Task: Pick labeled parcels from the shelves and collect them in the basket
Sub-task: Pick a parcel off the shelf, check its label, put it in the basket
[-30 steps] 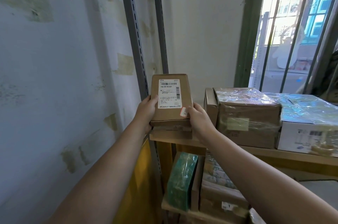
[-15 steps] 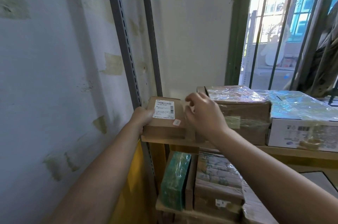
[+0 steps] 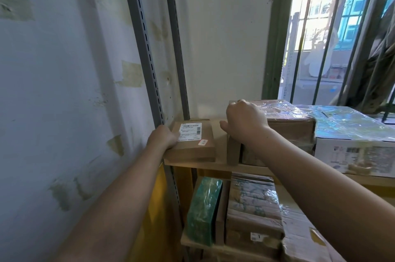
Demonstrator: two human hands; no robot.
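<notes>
A small brown parcel [image 3: 195, 144] with a white barcode label and a red sticker lies flat at the left end of the top shelf board [image 3: 213, 165]. My left hand [image 3: 163, 137] grips its left edge, thumb on top. My right hand [image 3: 243, 121] is a little to the right, fingers curled over the top of a thin brown carton [image 3: 233, 151] standing on edge against a plastic-wrapped box [image 3: 288, 124]. No basket is in view.
A white film-wrapped box [image 3: 352, 139] fills the shelf's right side. On the lower shelf stand a green wrapped parcel [image 3: 205, 210] and taped cartons [image 3: 254, 208]. Grey slotted uprights [image 3: 145, 47] and a wall close in on the left; a barred window [image 3: 333, 37] is behind.
The labelled parcel, held up and tilted in both hands a second ago, now lies flat on the shelf. My right hand left it and moved right onto the upright thin carton.
</notes>
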